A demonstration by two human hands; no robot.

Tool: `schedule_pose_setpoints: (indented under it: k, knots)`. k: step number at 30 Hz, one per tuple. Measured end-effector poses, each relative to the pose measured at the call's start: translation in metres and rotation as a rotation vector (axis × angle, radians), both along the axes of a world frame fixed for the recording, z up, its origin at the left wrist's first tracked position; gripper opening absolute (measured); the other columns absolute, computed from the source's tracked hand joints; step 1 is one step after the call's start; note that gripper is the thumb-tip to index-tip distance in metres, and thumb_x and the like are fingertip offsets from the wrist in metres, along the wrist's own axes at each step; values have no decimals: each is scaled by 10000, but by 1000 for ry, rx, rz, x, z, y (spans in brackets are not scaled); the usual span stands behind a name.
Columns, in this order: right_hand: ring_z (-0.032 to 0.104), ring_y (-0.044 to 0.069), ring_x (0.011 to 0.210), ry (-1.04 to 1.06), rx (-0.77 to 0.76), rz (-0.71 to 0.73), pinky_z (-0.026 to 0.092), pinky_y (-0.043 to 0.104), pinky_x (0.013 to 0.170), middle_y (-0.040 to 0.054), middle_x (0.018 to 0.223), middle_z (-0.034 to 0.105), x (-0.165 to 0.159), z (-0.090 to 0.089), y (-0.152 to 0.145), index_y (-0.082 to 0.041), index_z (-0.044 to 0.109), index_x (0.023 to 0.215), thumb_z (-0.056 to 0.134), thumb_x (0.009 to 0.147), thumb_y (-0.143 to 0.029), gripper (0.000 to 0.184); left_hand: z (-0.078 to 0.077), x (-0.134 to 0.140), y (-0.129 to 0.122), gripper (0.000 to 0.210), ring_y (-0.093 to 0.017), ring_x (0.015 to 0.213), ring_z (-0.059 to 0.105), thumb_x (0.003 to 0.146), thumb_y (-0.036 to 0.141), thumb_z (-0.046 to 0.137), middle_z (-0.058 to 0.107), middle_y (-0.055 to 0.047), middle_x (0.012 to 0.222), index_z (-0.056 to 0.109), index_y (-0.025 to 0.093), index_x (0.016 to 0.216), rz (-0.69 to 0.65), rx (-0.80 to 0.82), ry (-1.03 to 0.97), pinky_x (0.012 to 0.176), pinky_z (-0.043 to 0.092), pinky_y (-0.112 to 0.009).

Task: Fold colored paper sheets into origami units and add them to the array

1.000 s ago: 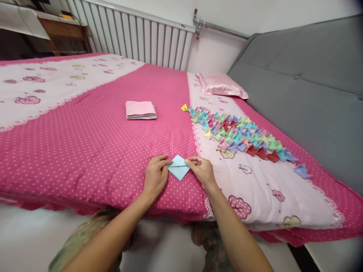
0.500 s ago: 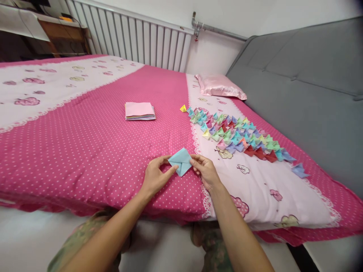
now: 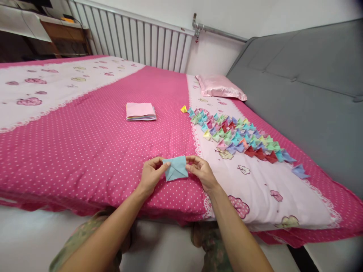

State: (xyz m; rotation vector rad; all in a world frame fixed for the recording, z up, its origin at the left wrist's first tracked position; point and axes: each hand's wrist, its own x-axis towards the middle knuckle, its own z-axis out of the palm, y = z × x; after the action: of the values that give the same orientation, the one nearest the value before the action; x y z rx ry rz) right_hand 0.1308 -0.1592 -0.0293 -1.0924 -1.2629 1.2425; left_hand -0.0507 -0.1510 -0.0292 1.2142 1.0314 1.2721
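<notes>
A light blue folded paper [image 3: 176,169] is held between my two hands, just above the pink dotted bedspread [image 3: 107,151]. It looks roughly rectangular, with crease lines running across its face. My left hand [image 3: 153,173] pinches its upper left corner, thumb on the front. At the upper right corner, my right hand [image 3: 202,172] grips the edge between thumb and fingers. A stack of coloured paper sheets [image 3: 140,110], pink on top, lies farther off to the left. Many small folded paper boats [image 3: 235,134] in several colours stand in rows to the right.
A yellow folded paper piece [image 3: 183,109] sits at the far end of the rows, and a blue one [image 3: 300,171] at the near right. Beyond lie a pink pillow [image 3: 221,87] and a white radiator [image 3: 136,36]. A grey padded headboard [image 3: 306,75] borders the right side.
The blue paper has turned from a diamond position to a roughly level rectangle and moved slightly left and down. My left thumb has shifted from its lower left edge to its upper left corner.
</notes>
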Motion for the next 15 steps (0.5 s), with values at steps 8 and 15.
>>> schedule_pose_setpoints:
  k: [8,15]
  knots:
    - [564,115,612,48,-65,211,433,227,578,9,709,637,-10,15,-6,-187,678,863,705,644,-366,283,8,-9,1,187,-66,423,424,591,272,673,504,42,491,538,144,574,-299,-158,58,418,300,-180]
    - [587,105,613,59,-174,280,452,234,608,14,743,676,-11,6,-2,-172,691,869,742,616,-275,278,12,-14,3,229,-77,449,459,623,348,684,545,20,526,591,139,640,-371,-202,95,438,315,-188]
